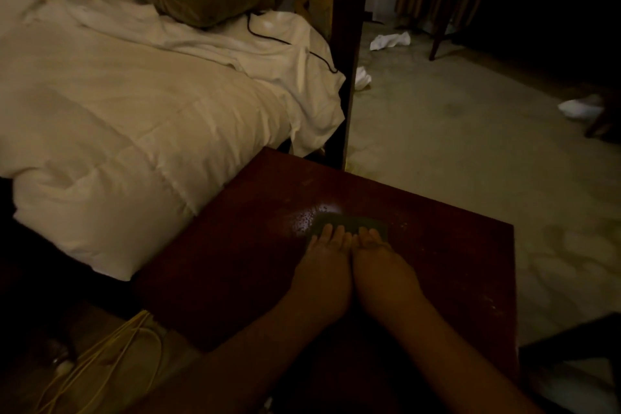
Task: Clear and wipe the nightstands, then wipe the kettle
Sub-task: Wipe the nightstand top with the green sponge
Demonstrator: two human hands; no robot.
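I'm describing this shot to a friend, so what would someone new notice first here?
First, the two hands side by side, left hand and right hand, pressing a dark cloth flat on the reddish nightstand, beside a shiny wet patch. Then the rumpled white bedding at left, and white cloths scattered on the floor beyond.

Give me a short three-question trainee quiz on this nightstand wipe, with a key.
1. True or false: both hands press flat on the dark cloth.
2. Where does the black cable lie? A) on the nightstand B) on the bed sheet C) on the floor
3. What lies on the nightstand top just left of the cloth?

Key: 1 true, left hand and right hand side by side; 2 B; 3 speckled wet patch.
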